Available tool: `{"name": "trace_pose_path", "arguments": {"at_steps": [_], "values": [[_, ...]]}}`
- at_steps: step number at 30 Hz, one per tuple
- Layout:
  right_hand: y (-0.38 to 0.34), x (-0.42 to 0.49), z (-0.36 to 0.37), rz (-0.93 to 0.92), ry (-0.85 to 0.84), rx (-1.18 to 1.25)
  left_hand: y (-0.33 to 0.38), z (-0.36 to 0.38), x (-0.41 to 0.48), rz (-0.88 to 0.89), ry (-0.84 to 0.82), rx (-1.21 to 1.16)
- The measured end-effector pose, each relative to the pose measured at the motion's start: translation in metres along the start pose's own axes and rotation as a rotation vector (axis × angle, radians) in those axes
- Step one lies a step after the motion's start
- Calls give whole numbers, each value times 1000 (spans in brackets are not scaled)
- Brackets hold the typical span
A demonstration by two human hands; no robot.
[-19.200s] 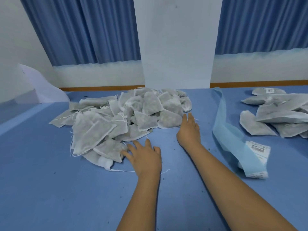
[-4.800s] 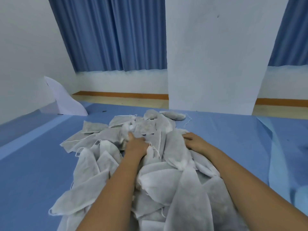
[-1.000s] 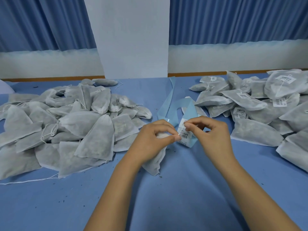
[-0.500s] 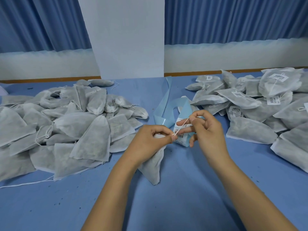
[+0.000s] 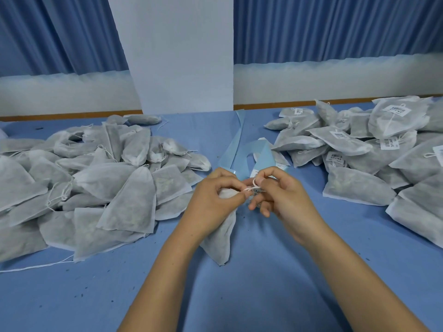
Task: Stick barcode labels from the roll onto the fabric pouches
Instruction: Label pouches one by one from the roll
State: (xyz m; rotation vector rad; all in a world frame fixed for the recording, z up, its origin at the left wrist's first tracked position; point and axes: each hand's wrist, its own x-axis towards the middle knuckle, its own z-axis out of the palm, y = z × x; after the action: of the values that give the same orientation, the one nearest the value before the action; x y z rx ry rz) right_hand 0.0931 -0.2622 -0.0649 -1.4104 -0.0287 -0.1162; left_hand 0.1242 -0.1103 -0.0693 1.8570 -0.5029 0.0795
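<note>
Nearest us, our fabric pouch (image 5: 219, 243) hangs below our left hand (image 5: 213, 202), its bottom corner resting on the blue table (image 5: 239, 303). Its gathered neck sits inside the curled left fingers (image 5: 225, 179), which grip it. The white drawstring (image 5: 250, 188) runs the short way to our right hand (image 5: 285, 197). There the thumb and right forefinger (image 5: 260, 180) pinch it in a small loop, and the other fingers hang loosely spread below.

Half a second ago the string slanted taut and upward between the hands; now the right hand is lower and closer to the left.

Just behind the fingertips lies the blue label strip (image 5: 239, 152), with a barcode label (image 5: 254, 173) showing above the forefinger. Farther off, unlabelled pouches (image 5: 107, 183) are heaped at left and labelled pouches (image 5: 359, 149) at right, before a white pillar (image 5: 177, 56) and blue curtains (image 5: 335, 27).
</note>
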Motion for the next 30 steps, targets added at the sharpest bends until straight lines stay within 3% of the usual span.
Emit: {"name": "trace_pose_path", "arguments": {"at_steps": [8,13,20,26,30], "values": [[2,-1,2,-11,-118,107,8,-5,0,42,16,-64],[4,0,3,-69,-89,146,9,-7,-1,56,68,-44],[4,-2,6,-256,-4,-31,9,3,-5,130,156,76],[1,-2,2,-120,37,129,6,1,-5,274,159,167],[2,-1,1,10,-4,220,9,3,-7,351,249,91]]}}
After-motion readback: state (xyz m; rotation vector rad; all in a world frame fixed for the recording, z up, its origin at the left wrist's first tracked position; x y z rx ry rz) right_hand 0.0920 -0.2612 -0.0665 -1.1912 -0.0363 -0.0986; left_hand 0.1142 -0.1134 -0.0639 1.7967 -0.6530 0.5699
